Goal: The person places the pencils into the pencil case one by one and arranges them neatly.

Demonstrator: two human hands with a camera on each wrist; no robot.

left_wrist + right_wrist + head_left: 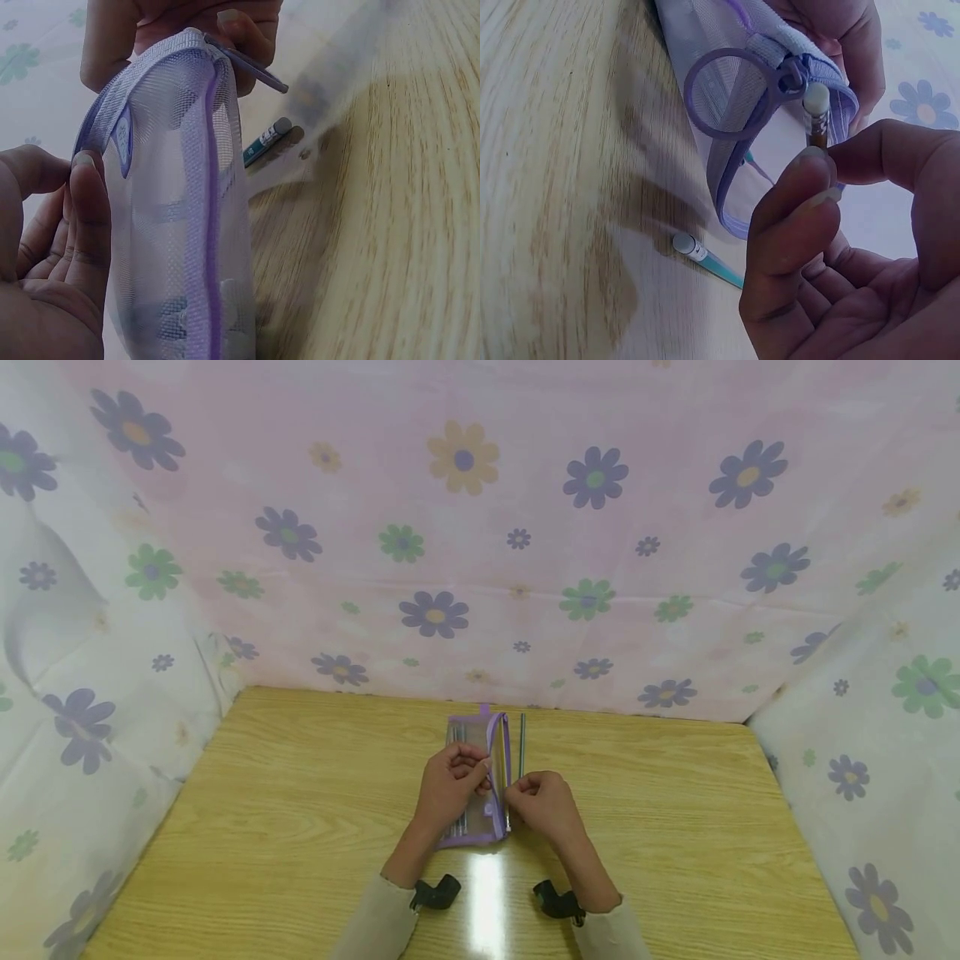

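A mesh pencil pouch [476, 731] with purple trim lies on the table, its zipper side unzipped. My left hand [453, 781] pinches the zipper edge between thumb and index finger, drawing the opening apart. At the opening, my right hand [551, 803] pinches a pencil [817, 120] near its white eraser end; the rest of it is hidden by the fingers and pouch. Through the mesh, several slim pencils show along the left side. A round purple zipper pull [691, 94] hangs at the pouch's near end. Just right of the pouch lies a teal pencil [522, 743].
The wood-grain table [300, 777] runs back to a flowered cloth [517, 568], which also rises at both sides. Black wrist-camera mounts [442, 892] sit at both wrists. A bright reflection shines on the table between the forearms.
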